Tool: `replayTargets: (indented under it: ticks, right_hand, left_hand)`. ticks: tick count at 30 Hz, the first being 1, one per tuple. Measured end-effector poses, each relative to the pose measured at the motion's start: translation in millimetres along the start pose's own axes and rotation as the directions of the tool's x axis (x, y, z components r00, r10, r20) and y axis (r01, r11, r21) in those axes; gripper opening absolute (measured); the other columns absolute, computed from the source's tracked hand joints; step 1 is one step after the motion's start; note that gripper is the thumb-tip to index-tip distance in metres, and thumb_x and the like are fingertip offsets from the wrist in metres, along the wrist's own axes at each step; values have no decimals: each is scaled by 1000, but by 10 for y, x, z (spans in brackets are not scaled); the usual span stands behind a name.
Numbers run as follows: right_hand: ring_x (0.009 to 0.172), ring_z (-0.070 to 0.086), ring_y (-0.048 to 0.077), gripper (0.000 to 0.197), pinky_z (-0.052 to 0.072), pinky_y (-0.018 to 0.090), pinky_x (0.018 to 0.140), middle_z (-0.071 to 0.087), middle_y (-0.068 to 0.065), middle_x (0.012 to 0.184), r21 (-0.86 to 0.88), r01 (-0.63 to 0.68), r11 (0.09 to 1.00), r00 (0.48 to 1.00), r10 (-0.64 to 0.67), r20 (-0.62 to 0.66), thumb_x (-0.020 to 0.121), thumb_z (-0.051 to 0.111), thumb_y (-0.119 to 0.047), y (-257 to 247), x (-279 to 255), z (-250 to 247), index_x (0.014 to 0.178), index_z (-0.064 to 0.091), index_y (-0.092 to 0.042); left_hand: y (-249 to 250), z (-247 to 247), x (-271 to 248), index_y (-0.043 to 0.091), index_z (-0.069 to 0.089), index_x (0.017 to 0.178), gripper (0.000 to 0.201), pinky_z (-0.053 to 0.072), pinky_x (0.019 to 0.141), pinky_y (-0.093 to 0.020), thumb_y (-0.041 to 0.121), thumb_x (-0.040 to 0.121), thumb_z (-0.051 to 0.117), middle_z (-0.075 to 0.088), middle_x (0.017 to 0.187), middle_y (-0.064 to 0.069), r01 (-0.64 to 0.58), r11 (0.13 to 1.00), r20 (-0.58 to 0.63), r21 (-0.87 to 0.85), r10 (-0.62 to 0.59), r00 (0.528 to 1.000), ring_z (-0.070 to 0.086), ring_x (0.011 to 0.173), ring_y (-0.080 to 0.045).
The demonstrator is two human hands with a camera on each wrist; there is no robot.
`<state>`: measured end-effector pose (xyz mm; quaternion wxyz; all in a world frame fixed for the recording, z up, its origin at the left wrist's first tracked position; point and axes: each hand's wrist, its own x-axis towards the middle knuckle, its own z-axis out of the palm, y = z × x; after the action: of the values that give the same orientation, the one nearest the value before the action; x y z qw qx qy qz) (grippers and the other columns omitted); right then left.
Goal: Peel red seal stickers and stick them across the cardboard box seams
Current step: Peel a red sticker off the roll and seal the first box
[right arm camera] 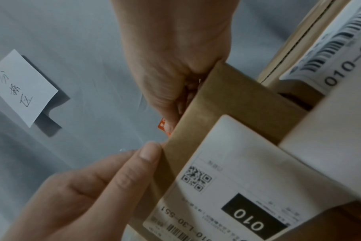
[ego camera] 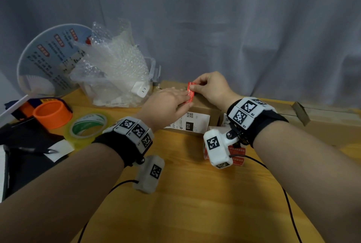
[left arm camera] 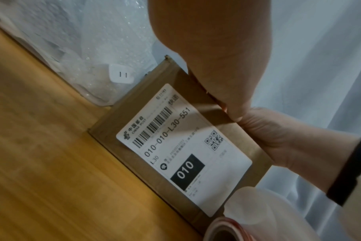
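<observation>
A brown cardboard box (ego camera: pixel 203 106) with a white shipping label stands on the wooden table. A red seal sticker (ego camera: pixel 190 96) lies over its top edge; a corner of the sticker (right arm camera: pixel 163 126) shows in the right wrist view. My right hand (ego camera: pixel 195 86) pinches the sticker's far end between thumb and forefinger. My left hand (ego camera: pixel 185 99) lies flat, with straight fingers on the sticker's near part and the thumb on the box front (left arm camera: pixel 118 117). A roll of red stickers (ego camera: pixel 238 157) sits under my right wrist.
A clear tub of bubble wrap (ego camera: pixel 109 67) with a white charger (ego camera: pixel 141 89) stands just left of the box. Further left are a round fan (ego camera: pixel 45 57), an orange ring (ego camera: pixel 52 113) and a tape roll (ego camera: pixel 88 127). Another cardboard box (ego camera: pixel 324 123) lies at the right.
</observation>
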<state>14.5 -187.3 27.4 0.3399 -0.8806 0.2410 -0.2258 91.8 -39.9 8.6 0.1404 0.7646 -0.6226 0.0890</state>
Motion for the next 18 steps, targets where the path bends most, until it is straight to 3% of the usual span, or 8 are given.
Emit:
replayTargets:
  ticks: [2, 5, 9, 13, 15, 18]
  right_hand:
    - [86, 64, 19, 16, 52, 35, 85, 73, 11, 93, 9, 24, 1000, 1000, -24, 2, 83, 68, -20, -12, -8, -10, 90, 72, -7]
    - [90, 64, 22, 13, 51, 40, 88, 72, 8, 92, -12, 14, 1000, 1000, -14, 10, 83, 68, -21, 0, 18, 11, 88, 71, -9]
    - [90, 64, 21, 8, 50, 46, 90, 68, -2, 83, -48, -1, 999, 1000, 1, 17, 82, 68, -26, 39, 38, 37, 79, 70, -19]
    - [92, 63, 21, 10, 49, 48, 90, 71, 0, 87, -122, 8, 993, 1000, -7, 11, 81, 68, -29, 67, 61, 51, 80, 71, -20]
    - [96, 62, 22, 12, 48, 46, 91, 71, -1, 92, -180, 8, 984, 1000, -8, 1, 80, 68, -34, 61, 79, 65, 84, 71, -23]
    - [106, 58, 25, 32, 44, 39, 93, 65, 3, 108, -324, -24, 946, 995, -8, -97, 80, 67, -38, 80, 100, 54, 106, 63, -21]
  left_hand:
    - [-9, 20, -9, 14, 53, 132, 46, 32, 111, -31, 39, 96, 37, 55, 136, -5, 23, 999, 10, -30, -23, 1000, 49, 129, -17]
    - [-3, 28, -10, 14, 54, 129, 43, 40, 105, -35, 37, 96, 40, 56, 135, -7, 54, 997, 24, -60, -53, 998, 50, 127, -18]
    - [46, 19, -18, 11, 48, 132, 45, 29, 111, -31, 37, 97, 38, 51, 140, -10, 96, 995, 49, -24, -94, 994, 46, 130, -22]
    - [52, 48, -29, 13, 44, 136, 48, 23, 113, -28, 40, 97, 35, 48, 143, -8, 97, 995, 56, 11, -97, 994, 42, 133, -20]
    - [22, 79, -27, 15, 41, 139, 52, 23, 114, -30, 44, 96, 33, 47, 144, -6, 90, 996, 58, 26, -91, 994, 41, 134, -19]
    - [-25, 136, -22, 18, 37, 142, 62, 25, 115, -33, 53, 92, 25, 45, 146, -2, 58, 996, 59, 69, -62, 996, 39, 135, -16]
